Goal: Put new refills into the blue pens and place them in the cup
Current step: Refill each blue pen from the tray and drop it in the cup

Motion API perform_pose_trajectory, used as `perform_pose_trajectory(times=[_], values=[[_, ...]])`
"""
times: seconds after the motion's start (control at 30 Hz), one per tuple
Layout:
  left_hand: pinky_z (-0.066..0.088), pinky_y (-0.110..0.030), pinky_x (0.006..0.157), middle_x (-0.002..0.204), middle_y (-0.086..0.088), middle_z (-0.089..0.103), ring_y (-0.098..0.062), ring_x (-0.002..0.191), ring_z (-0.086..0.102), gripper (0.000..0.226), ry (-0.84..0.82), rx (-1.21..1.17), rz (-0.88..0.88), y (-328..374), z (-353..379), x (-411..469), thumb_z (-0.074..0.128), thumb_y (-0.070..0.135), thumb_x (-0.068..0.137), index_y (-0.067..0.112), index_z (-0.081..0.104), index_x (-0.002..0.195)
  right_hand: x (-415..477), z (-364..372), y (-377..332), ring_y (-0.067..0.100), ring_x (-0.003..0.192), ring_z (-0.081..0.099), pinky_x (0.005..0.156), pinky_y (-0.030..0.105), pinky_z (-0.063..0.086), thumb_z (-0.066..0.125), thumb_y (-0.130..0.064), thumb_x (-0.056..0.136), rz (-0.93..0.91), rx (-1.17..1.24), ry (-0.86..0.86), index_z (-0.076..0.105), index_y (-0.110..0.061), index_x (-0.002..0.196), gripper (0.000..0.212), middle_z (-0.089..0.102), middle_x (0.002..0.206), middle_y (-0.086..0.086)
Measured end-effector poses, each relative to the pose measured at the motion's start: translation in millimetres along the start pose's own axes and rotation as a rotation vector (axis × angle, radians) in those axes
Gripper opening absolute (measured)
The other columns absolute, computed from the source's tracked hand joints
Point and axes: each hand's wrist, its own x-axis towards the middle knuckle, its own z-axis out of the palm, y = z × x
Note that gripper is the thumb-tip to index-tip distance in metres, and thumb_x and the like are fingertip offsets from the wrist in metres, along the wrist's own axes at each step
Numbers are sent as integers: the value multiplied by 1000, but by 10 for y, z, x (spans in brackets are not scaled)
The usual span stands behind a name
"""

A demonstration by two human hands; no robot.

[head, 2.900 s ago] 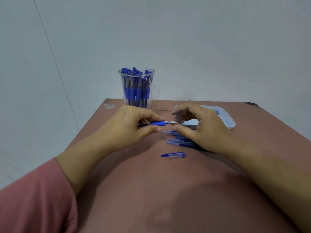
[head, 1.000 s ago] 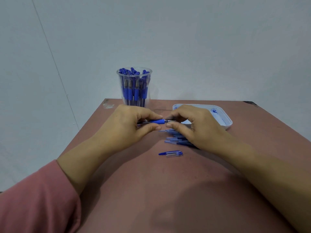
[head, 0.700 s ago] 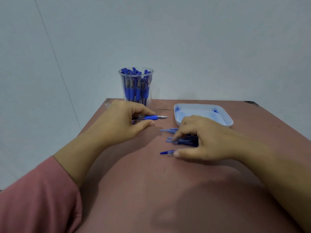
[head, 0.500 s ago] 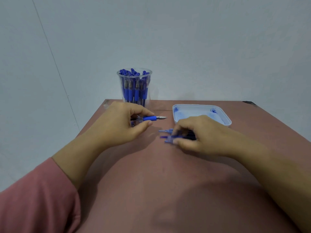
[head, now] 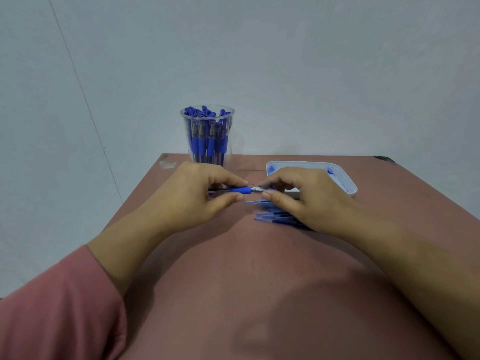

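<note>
Reddish table (head: 246,281), left hand (head: 192,196) pinching pen (head: 240,189), right hand (head: 304,196) pinching cap (head: 270,188) at its tip

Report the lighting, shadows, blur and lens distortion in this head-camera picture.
Head view: soft, even light with no glare; a broad faint shadow lies on the near table; the wide-angle lens splays the table edges and slants the wall seam; the cup and the pen are readable, with no motion smear.

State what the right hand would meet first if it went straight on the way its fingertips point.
The metal tip of the pen, held out by the left hand. The right hand looks almost on it, pinching what seems a cap. Depth is unclear.
</note>
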Motion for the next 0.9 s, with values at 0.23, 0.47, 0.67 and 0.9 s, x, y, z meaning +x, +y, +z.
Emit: perform_pose_trajectory(times=[0.23, 0.47, 0.67, 0.9], values=[[42, -6, 62, 76, 28, 59, 8, 70, 59, 20, 40, 9, 76, 15, 81, 1, 77, 18, 81, 21, 75, 101, -32, 89, 50, -3, 89, 61, 76, 12, 46, 66, -19, 90, -39, 27, 107, 72, -23, 105, 17, 60, 90, -32], [49, -14, 72, 90, 23, 66, 1, 83, 62, 25, 0, -3, -32, 131, 101, -69, 71, 28, 84, 27, 71, 110, -56, 37, 52, 3, 92, 60, 80, 15, 46, 62, -20, 93, -7, 38, 61, 69, -27, 106, 16, 65, 96, -21], [41, -28, 101, 138, 14, 48, -8, 122, 49, 79, -219, 321, -257, 43, -25, -376, 46, 76, 78, 33, 38, 143, -24, -68, 225, -3, 89, 54, 78, 7, 37, 59, -17, 94, 74, -15, 100, 68, -18, 107, 15, 61, 93, -18], [8, -29, 117, 160, 9, 11, -10, 146, 10, 110, -447, 330, -439, 36, 65, -611, 9, 91, 62, 30, 12, 153, -32, -148, 226, -5, 90, 53, 80, 5, 37, 56, -11, 95, 98, 3, 160, 57, -41, 98, 30, 56, 94, -24]])
